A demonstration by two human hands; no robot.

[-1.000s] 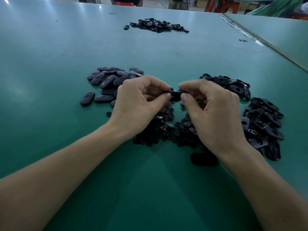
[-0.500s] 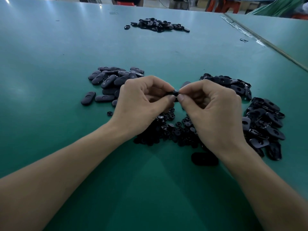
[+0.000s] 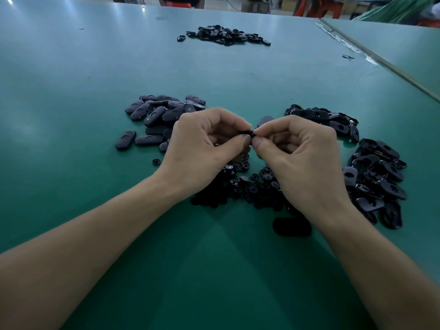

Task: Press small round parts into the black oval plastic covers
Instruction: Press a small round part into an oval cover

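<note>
Nearest the person, a lone black oval cover lies flat on the green table, just beside the right wrist. Beyond it, between and under both wrists, spreads a heap of small round parts, with one stray round part apart to the left. Above that heap both hands meet: the left hand and the right hand have their fingers curled, and each pinches between thumb and forefinger the same small black piece, thumb tips nearly touching. Most of the piece is hidden by the fingertips, so whether a round part sits in it cannot be told. A rounded dark end shows just above the right forefinger. Behind the left hand lies a pile of covers, smooth side up; to the right a second pile lies mostly hollow side up, with a further cluster behind the right hand. Far off, near the table's back edge, sits another dark heap.
</note>
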